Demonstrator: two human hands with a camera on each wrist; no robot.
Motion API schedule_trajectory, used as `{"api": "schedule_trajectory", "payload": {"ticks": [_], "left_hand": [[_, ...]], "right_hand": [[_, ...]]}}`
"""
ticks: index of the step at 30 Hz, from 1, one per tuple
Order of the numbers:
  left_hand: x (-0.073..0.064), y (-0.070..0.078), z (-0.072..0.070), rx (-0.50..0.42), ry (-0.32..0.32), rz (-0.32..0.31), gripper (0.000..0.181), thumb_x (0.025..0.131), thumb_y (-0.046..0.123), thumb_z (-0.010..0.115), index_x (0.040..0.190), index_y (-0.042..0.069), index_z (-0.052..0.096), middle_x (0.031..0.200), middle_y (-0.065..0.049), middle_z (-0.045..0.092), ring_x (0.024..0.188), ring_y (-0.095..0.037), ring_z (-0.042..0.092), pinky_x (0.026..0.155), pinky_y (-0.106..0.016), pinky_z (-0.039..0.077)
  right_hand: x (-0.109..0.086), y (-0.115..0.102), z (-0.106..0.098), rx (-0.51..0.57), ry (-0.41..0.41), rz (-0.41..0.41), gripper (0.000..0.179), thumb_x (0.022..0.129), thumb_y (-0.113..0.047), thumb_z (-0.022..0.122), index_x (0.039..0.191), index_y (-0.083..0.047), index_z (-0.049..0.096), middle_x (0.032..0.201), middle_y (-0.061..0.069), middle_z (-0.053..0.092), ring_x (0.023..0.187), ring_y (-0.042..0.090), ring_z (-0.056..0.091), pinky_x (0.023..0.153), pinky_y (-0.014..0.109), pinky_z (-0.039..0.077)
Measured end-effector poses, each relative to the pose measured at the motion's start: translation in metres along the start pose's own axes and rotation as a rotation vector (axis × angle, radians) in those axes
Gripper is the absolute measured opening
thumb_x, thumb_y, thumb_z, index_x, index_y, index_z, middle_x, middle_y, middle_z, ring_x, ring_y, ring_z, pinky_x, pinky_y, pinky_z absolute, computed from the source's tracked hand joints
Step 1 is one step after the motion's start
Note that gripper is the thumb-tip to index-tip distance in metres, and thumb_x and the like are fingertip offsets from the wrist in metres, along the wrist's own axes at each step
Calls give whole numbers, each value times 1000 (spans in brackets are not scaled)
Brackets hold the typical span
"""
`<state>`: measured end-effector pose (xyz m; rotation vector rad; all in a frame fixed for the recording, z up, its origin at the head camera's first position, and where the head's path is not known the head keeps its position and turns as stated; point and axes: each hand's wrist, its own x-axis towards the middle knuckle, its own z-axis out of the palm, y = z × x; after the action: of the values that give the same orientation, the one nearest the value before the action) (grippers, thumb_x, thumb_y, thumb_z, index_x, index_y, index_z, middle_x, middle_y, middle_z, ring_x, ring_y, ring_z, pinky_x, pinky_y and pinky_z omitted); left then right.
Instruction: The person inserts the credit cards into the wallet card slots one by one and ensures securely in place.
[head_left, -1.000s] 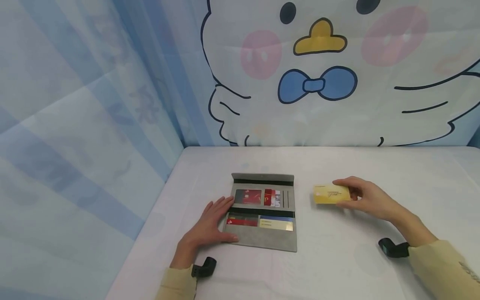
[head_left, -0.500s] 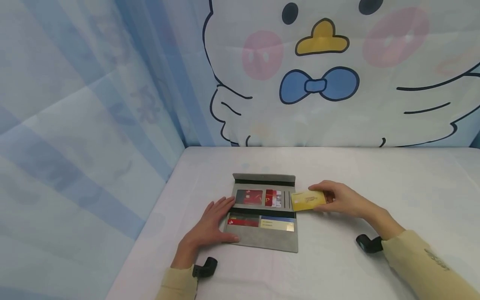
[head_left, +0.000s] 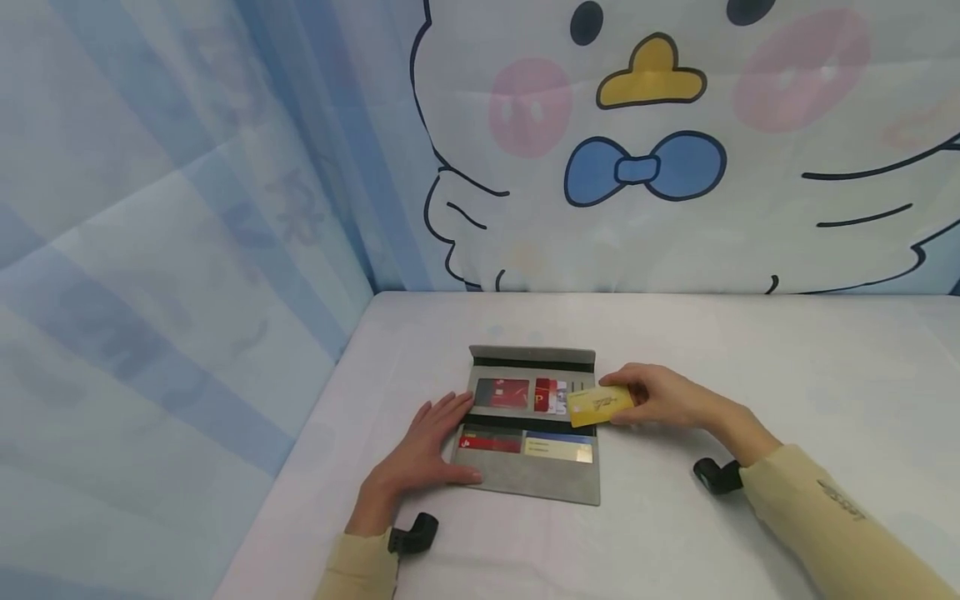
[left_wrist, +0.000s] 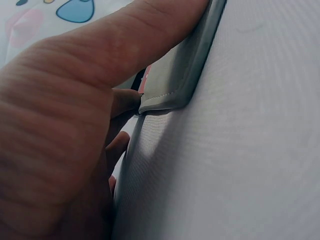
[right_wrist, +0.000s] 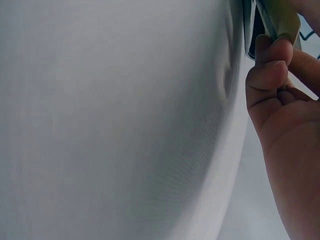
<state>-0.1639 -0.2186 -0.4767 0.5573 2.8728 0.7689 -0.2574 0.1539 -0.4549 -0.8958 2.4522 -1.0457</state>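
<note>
A grey card wallet [head_left: 525, 482] lies unfolded on the table, with red, white and cream cards in its slots. My left hand [head_left: 423, 450] rests on the wallet's left edge, fingers spread and thumb on the lower corner; the left wrist view shows the thumb lying over the grey wallet edge [left_wrist: 167, 95]. A yellow card [head_left: 598, 405] is pinched by its right end between the thumb and fingers of my right hand [head_left: 667, 397]. The card overlaps the right side of the wallet's upper panel, covering part of the slots there. In the right wrist view, the yellow card [right_wrist: 282, 20] is partly hidden by fingers.
A white cloth covers the table [head_left: 675, 533]. Behind it hangs a curtain [head_left: 645, 242] with a cartoon figure, and a blue and white curtain [head_left: 150, 333] runs along the left. Black wrist cameras sit at both sleeves.
My right hand has carried the yellow card leftward from the table's right side to over the wallet's right edge. My left hand has stayed on the wallet.
</note>
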Motion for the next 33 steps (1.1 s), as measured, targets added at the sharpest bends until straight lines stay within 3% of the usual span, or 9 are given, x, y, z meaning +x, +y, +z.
{"api": "schedule_trajectory", "payload": {"ticks": [11, 23, 33], "left_hand": [[0, -1, 1, 4, 7, 10, 101, 68, 55, 76, 148, 17, 27, 152, 3, 23, 140, -16, 10, 113, -39, 3], [1, -1, 2, 6, 8, 15, 101, 68, 55, 76, 148, 17, 28, 152, 3, 23, 140, -16, 11, 113, -39, 3], [1, -2, 1, 16, 11, 11, 102, 67, 58, 75, 148, 17, 28, 152, 4, 24, 140, -15, 10, 113, -38, 3]], "right_hand": [[7, 0, -2, -19, -28, -11, 55, 80, -31, 74, 126, -5, 57, 113, 1, 57, 91, 19, 50, 75, 26, 48], [6, 1, -3, 2, -12, -3, 54, 81, -29, 74, 126, -4, 57, 110, 2, 57, 90, 20, 49, 73, 26, 46], [12, 0, 0, -48, 44, 23, 56, 80, -29, 75, 126, -4, 56, 109, 3, 56, 91, 19, 50, 77, 28, 48]]}}
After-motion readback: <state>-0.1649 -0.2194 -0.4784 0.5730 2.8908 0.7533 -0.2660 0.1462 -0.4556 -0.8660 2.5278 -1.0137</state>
